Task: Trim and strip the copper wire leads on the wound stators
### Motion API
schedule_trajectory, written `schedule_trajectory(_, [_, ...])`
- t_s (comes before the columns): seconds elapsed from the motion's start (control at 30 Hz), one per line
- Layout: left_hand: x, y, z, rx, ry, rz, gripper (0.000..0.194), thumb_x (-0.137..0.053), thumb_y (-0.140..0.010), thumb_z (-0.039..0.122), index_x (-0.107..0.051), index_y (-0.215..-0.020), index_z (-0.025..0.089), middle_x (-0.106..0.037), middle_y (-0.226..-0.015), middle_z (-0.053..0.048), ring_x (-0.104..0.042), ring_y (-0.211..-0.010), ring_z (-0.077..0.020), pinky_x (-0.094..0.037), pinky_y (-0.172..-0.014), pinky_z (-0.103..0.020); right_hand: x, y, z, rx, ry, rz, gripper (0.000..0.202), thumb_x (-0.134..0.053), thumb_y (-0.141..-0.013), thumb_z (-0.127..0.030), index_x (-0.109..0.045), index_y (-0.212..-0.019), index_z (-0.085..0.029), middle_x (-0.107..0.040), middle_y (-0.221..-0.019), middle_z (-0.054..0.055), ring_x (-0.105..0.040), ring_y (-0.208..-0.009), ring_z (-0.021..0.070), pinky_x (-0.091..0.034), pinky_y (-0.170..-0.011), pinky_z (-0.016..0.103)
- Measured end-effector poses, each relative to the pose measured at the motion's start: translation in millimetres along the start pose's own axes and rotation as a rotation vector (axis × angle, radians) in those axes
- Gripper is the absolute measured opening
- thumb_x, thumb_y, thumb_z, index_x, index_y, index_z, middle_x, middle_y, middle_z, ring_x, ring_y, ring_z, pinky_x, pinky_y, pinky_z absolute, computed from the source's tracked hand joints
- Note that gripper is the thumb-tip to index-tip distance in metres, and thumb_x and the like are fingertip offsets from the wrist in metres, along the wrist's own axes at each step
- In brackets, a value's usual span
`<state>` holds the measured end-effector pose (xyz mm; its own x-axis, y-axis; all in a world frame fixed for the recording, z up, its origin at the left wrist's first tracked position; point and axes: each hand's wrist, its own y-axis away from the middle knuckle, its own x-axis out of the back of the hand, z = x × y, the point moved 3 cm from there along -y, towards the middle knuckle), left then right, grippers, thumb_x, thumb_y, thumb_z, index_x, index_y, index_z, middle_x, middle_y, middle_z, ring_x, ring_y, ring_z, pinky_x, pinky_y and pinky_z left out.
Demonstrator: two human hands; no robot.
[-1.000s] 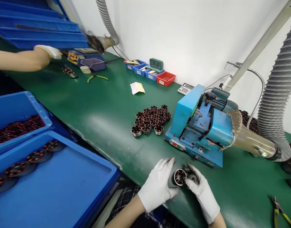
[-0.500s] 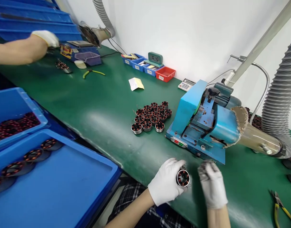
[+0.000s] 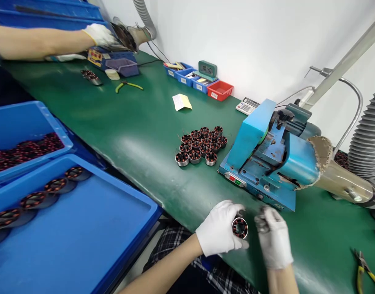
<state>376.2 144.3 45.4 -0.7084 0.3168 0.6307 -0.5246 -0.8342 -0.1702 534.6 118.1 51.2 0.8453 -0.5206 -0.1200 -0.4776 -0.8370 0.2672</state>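
In the head view, my white-gloved left hand [image 3: 218, 229] is closed around a motor stator [image 3: 243, 222], a metal ring with copper windings inside. Its open face is turned up toward me, over the front edge of the green table [image 3: 163, 179]. Just to the right of it, apart from the stator, is my gloved right hand [image 3: 275, 239]. Its greyish fingertips are curled together and blurred; whatever they pinch is hidden. A cluster of several similar stators [image 3: 195, 156] stands on the table beyond my left hand.
A blue grinding machine [image 3: 251, 139] with a suction pipe stands ahead on the right. Pliers [image 3: 363, 265] lie at the right. Blue trays [image 3: 83, 228] with several stators are at the left. Another person's gloved hand [image 3: 100, 34] works at the far left.
The view has turned slightly left. My left hand still holds the stator, with its thumb stretched further below it. The co-worker's hand has moved right toward the far suction hood.
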Motion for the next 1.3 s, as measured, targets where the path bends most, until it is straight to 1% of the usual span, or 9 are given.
schedule_trajectory(0.1, [-0.2, 1, 0, -0.077, -0.021, 0.092, 0.082, -0.077, -0.042, 0.058, -0.049, -0.107, 0.017, -0.057, -0.093, -0.008, -0.054, -0.092, -0.0294, -0.044, -0.086, -0.046, 27, 2, -16, 0.064, -0.107, 0.123, 0.023, -0.076, -0.062, -0.037, -0.065, -0.076, -0.022, -0.064, -0.065, -0.005, -0.055, -0.053, 0.0073, -0.046, -0.054, 0.018])
schedule_trajectory(0.23, [3.0, 0, -1, -0.199, 0.016, -0.024, 0.083, -0.079, -0.049, 0.044, -0.044, -0.119, 0.018, -0.054, -0.117, -0.01, -0.047, -0.111, -0.0292, -0.037, -0.098, -0.044, 24, 10, -2, -0.028, 0.284, -0.257, 0.032, -0.077, -0.059, -0.03, -0.069, -0.088, -0.019, -0.07, -0.083, 0.006, -0.064, -0.073, 0.0181, -0.051, -0.069, 0.028])
schedule_trajectory(0.33, [5.8, -2, -2, -0.185, 0.052, -0.116, 0.068, -0.078, -0.054, 0.03, -0.05, -0.115, 0.019, -0.057, -0.115, -0.008, -0.051, -0.108, -0.0246, -0.039, -0.097, -0.038, 9, 17, 13, 0.132, 0.491, -0.408, 0.023, -0.07, -0.065, -0.03, -0.07, -0.085, -0.02, -0.068, -0.087, 0.007, -0.063, -0.082, 0.0218, -0.05, -0.078, 0.033])
schedule_trajectory(0.47, [6.0, -2, -1, -0.104, 0.054, -0.088, 0.055, -0.077, -0.056, 0.03, -0.054, -0.105, 0.018, -0.062, -0.099, -0.005, -0.055, -0.092, -0.0233, -0.043, -0.087, -0.037, 3, 27, 22, 0.267, 0.551, -0.269, 0.015, -0.063, -0.072, -0.034, -0.066, -0.068, -0.02, -0.066, -0.072, 0.005, -0.061, -0.07, 0.0192, -0.05, -0.068, 0.029])
schedule_trajectory(0.63, [5.2, 1, 3, -0.071, 0.031, -0.037, 0.046, -0.076, -0.056, 0.03, -0.055, -0.096, 0.018, -0.06, -0.09, -0.004, -0.054, -0.088, -0.0235, -0.042, -0.084, -0.037, 8, 42, 27, 0.32, 0.838, -0.111, 0.023, -0.05, -0.08, -0.036, -0.064, -0.071, -0.021, -0.066, -0.074, 0.006, -0.061, -0.068, 0.0202, -0.047, -0.065, 0.03])
schedule_trajectory(0.8, [7.5, 0, 0, -0.087, 0.061, -0.061, 0.047, -0.078, -0.054, 0.028, -0.055, -0.094, 0.018, -0.06, -0.089, -0.003, -0.055, -0.085, -0.0222, -0.043, -0.081, -0.035, 26, 15, 15, 0.373, 1.042, 0.013, 0.028, -0.048, -0.077, -0.039, -0.065, -0.074, -0.017, -0.067, -0.077, 0.012, -0.061, -0.071, 0.0261, -0.046, -0.069, 0.038])
schedule_trajectory(0.9, [9.0, 0, -2, -0.101, 0.046, -0.081, 0.047, -0.077, -0.056, 0.03, -0.055, -0.096, 0.019, -0.06, -0.088, -0.003, -0.055, -0.085, -0.0218, -0.043, -0.08, -0.035, 32, 7, 1, 0.327, 0.89, -0.064, 0.028, -0.052, -0.077, -0.041, -0.066, -0.077, -0.017, -0.068, -0.078, 0.01, -0.063, -0.071, 0.0229, -0.05, -0.066, 0.033])
schedule_trajectory(1.07, [9.8, -1, -1, -0.125, 0.024, -0.089, 0.044, -0.075, -0.059, 0.034, -0.055, -0.094, 0.018, -0.061, -0.086, -0.004, -0.056, -0.084, -0.0227, -0.043, -0.081, -0.036, -1, 36, -3, 0.377, 0.865, -0.428, 0.025, -0.066, -0.069, -0.033, -0.068, -0.092, -0.022, -0.066, -0.091, 0.006, -0.062, -0.082, 0.0211, -0.049, -0.075, 0.032])
schedule_trajectory(1.3, [7.2, -1, -1, -0.133, 0.003, -0.079, 0.035, -0.067, -0.064, 0.027, -0.053, -0.095, 0.017, -0.061, -0.086, -0.004, -0.056, -0.084, -0.0225, -0.044, -0.081, -0.036, -9, 48, 21, 0.346, 0.695, -0.183, 0.016, -0.058, -0.077, -0.034, -0.066, -0.069, -0.023, -0.065, -0.077, 0.004, -0.061, -0.074, 0.0193, -0.048, -0.069, 0.029])
